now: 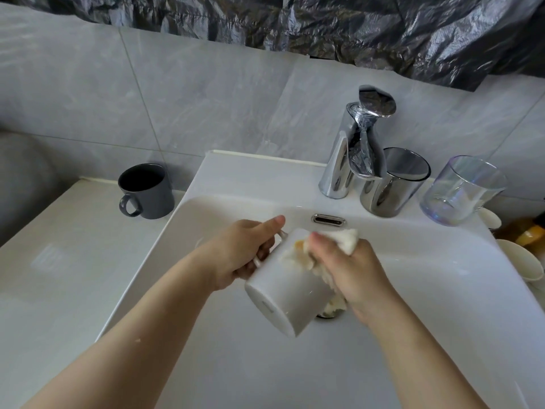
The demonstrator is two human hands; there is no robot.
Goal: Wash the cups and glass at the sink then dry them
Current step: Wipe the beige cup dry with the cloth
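The white sink (pixel 413 290) fills most of the view, with a pale counter (pixel 59 276) to its left. A chrome tap (pixel 348 160) stands on the sink's back rim.

Over the basin, above the drain (pixel 328 314), a white mug (pixel 289 299) is held tipped nearly on its side. Its long axis runs from near-left to far-right, with the base toward the person and the mouth pointing away toward the tap. The left grip (pixel 239 255) is curled round the mug's handle, thumb along the top. The right grip (pixel 351 270) clutches a pale cloth (pixel 345 239) pressed against the mug's mouth and right side.

A dark grey mug (pixel 147 193) stands upright on the counter by the wall, handle toward the person. A shiny metal cup (pixel 389 187) stands just right of the tap, and a clear glass (pixel 460 193) stands beside it, both with mouths up.
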